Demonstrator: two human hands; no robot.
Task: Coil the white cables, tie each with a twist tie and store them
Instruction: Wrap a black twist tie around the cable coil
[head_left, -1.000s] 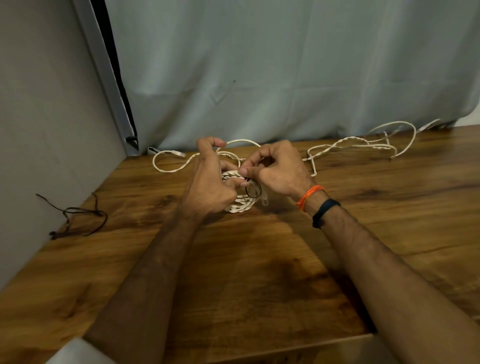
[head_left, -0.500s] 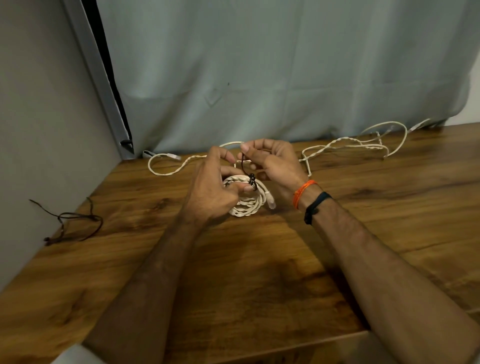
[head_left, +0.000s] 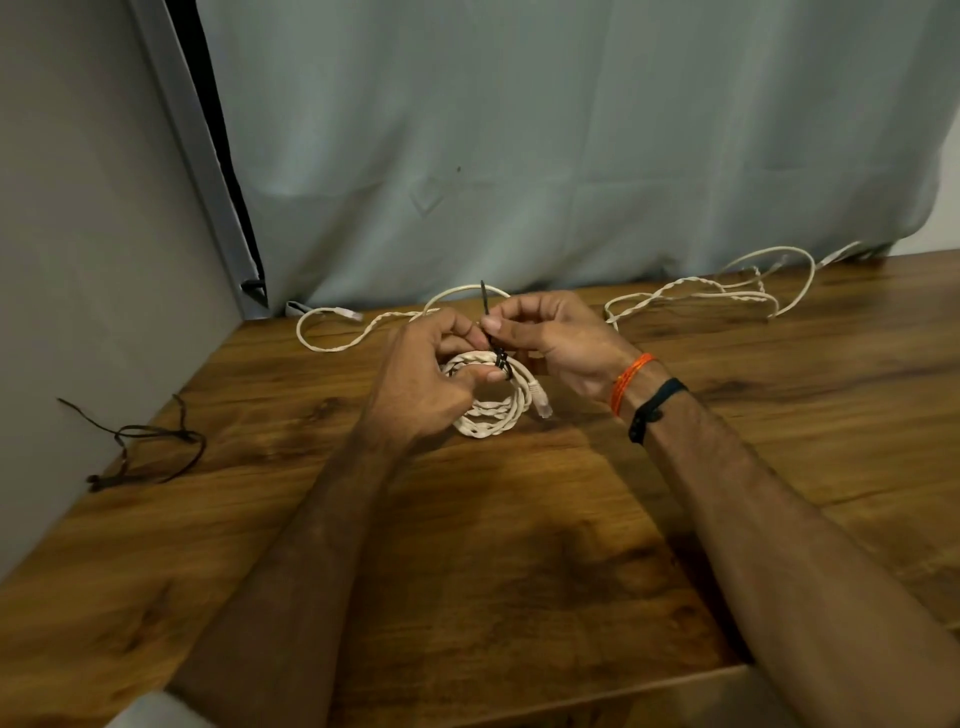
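The coiled white cable (head_left: 491, 410) is held over the wooden bench (head_left: 519, 545), gripped by the left hand (head_left: 431, 384). A black twist tie (head_left: 493, 332), wrapped round the coil, is pinched by the right hand (head_left: 550, 338), its end sticking up. Two loose white cables (head_left: 717, 296) are left lying near the curtain (head_left: 519, 156).

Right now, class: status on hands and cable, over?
Left hand holds coil. Right hand pinches tie, wrapped round coil. Loose cable behind, untouched.
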